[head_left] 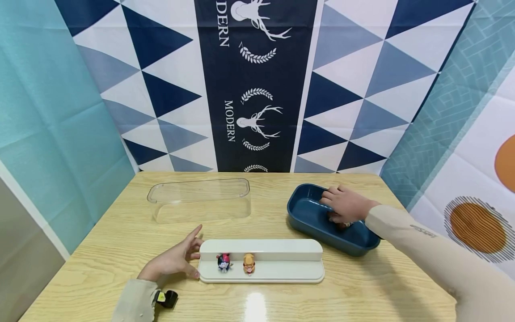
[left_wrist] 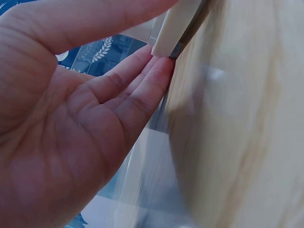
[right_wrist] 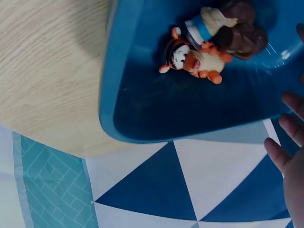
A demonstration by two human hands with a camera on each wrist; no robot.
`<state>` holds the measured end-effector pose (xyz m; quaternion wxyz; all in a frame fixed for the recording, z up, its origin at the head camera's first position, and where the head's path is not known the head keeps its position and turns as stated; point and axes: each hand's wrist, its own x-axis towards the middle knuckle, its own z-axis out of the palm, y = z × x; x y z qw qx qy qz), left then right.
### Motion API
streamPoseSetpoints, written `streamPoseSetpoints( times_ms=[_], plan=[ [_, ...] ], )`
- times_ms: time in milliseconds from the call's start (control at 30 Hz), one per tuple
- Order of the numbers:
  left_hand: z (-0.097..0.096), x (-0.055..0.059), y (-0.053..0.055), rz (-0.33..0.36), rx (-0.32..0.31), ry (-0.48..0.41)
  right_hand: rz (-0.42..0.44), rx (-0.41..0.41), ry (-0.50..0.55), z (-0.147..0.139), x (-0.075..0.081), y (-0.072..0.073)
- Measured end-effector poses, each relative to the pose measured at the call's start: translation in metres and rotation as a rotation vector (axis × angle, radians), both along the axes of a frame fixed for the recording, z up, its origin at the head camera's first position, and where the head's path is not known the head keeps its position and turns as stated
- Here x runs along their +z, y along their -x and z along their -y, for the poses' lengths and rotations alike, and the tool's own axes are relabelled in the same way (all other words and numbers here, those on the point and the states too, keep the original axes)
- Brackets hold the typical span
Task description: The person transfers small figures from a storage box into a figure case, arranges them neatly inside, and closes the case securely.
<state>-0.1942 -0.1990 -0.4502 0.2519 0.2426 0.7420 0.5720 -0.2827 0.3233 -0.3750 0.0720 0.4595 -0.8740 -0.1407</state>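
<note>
My left hand (head_left: 177,259) is at the left end of a long white stepped stand (head_left: 281,269), its fingertips touching that end. In the left wrist view the fingers (left_wrist: 142,95) reach the stand's corner (left_wrist: 173,31), with the thumb across above. On the stand sit a dark figurine with a pink-and-black top (head_left: 223,262) and an orange bear figurine (head_left: 249,264). My right hand (head_left: 346,203) is inside a blue bin (head_left: 306,223), fingers spread and pointing down. Beside it lie an orange tiger figurine (right_wrist: 199,61) and brown-haired figurines (right_wrist: 244,40), partly overlapping.
A clear plastic cover (head_left: 201,208) stands behind the stand, left of the bin. All of this is on a light wooden table (head_left: 269,223), with patterned cloth (head_left: 257,89) hanging at its back edge. A small black object (head_left: 170,299) shows by the left cuff.
</note>
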Motion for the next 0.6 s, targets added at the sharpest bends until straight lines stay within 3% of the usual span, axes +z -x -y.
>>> streamPoseSetpoints(
  times_ms=[367, 600],
  plan=[
    [0.001, 0.000, 0.001, 0.002, 0.009, 0.007, -0.081, -0.053, -0.104, -0.010, -0.024, 0.012],
    [0.001, -0.001, 0.001, -0.004, 0.007, 0.011, -0.089, -0.056, -0.080, -0.014, -0.033, 0.012]
  ],
)
